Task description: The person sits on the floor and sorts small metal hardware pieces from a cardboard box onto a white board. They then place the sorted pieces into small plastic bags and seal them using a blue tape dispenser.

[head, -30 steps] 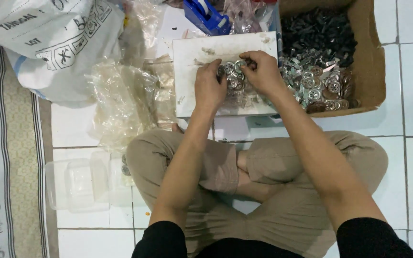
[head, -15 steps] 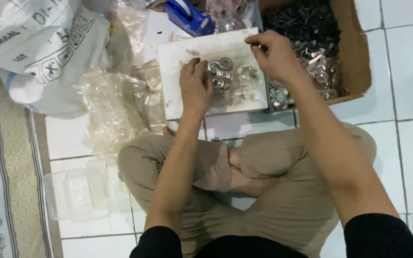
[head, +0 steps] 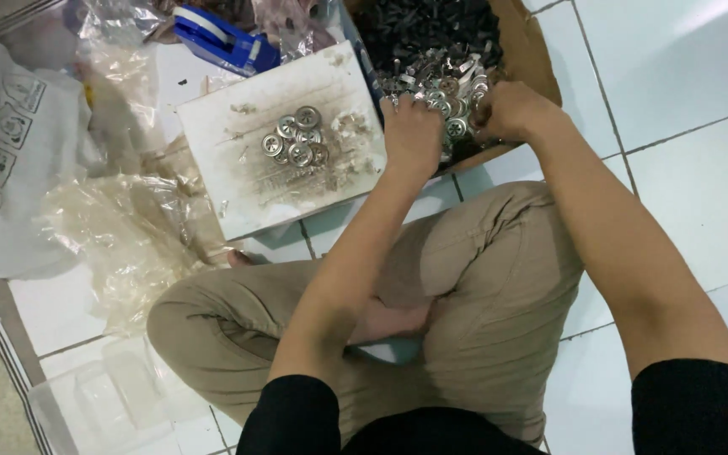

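— Where the shiny metal rings [head: 444, 88] sit piled in the brown cardboard box [head: 541, 72], we have both our hands down among them. What do our hands look like?

— Our left hand [head: 412, 133] is at the near edge of the box, knuckles up, fingers curled down into the rings. Our right hand [head: 511, 109] is just beside it, curled the same way. We cannot tell how much each hand has hold of, since the fingertips are hidden in the pile.

— And our arms?

— Both arms reach forward over our crossed legs in tan trousers [head: 482, 295]. The left arm goes nearly straight up the middle. The right arm slants in from the right side.

— What is near the box?

— Just left of it lies a white board [head: 246, 177] with a small heap of round metal rings [head: 295, 139] on it. Behind the board is a blue tape holder [head: 225, 38]. Crinkly clear plastic bags [head: 128, 236] lie further left, next to a big white sack [head: 10, 160]. A clear plastic tub [head: 103, 404] sits on the white floor tiles [head: 693, 168] by our knee.
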